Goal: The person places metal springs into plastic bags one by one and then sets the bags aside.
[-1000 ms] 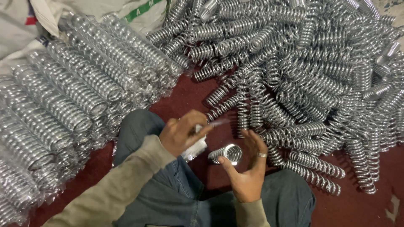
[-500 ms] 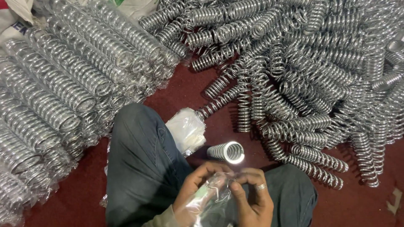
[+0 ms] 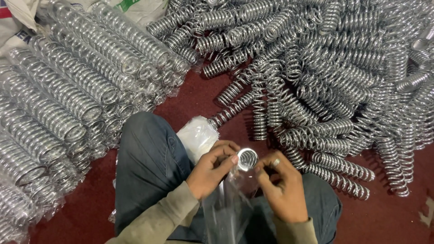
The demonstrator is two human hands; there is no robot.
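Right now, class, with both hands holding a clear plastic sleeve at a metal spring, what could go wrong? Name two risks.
1. The thin clear sleeve could snag or tear on the end coil of the spring that the left hand and right hand steady.
2. The loose spring pile lies close by the right knee; a nudge might roll springs underfoot.

spring (image 3: 247, 159) lifted off the floor, now gripped by both hands (image 3: 246, 174), entering clear bag (image 3: 228, 208)
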